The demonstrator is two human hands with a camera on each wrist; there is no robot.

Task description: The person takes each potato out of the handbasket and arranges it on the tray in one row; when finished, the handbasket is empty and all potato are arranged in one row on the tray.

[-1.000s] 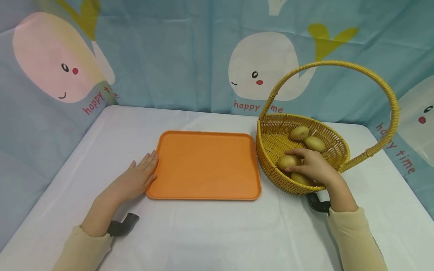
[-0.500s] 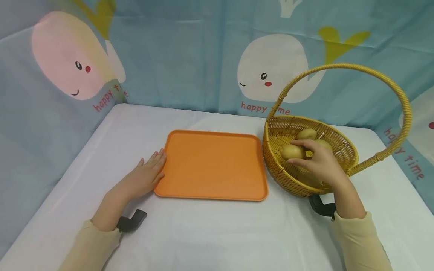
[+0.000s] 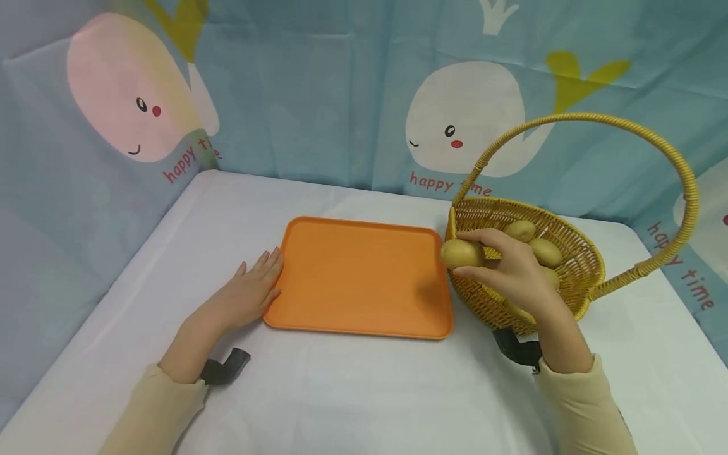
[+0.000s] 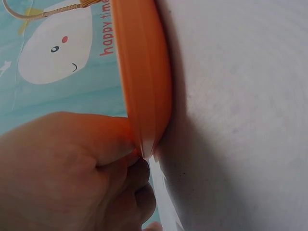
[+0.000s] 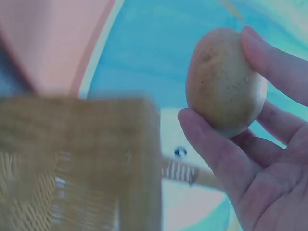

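My right hand (image 3: 514,272) pinches a potato (image 3: 462,253) between thumb and fingers, just above the left rim of a yellow wicker basket (image 3: 474,300). In the right wrist view the potato (image 5: 224,82) is smooth, tan and lightly speckled, held up beside the blurred basket edge. Several other potatoes (image 3: 546,253) lie inside the basket, partly hidden behind the hand. On the left, my left hand (image 3: 244,297) rests with extended fingers against the left edge of an orange tray (image 3: 364,278). The left wrist view shows the hand touching the tray's rim (image 4: 144,82). Nothing lies on the tray.
A tall arched handle (image 3: 691,202) rises over the basket and leans right. The basket stands close to the tray's right side on a white table (image 3: 364,392). Behind hangs a blue curtain (image 3: 318,95) with whale prints.
The right hand has lifted the potato out of the basket and carried it left toward the tray. The left hand stays at the tray's edge. The head view has shifted slightly.
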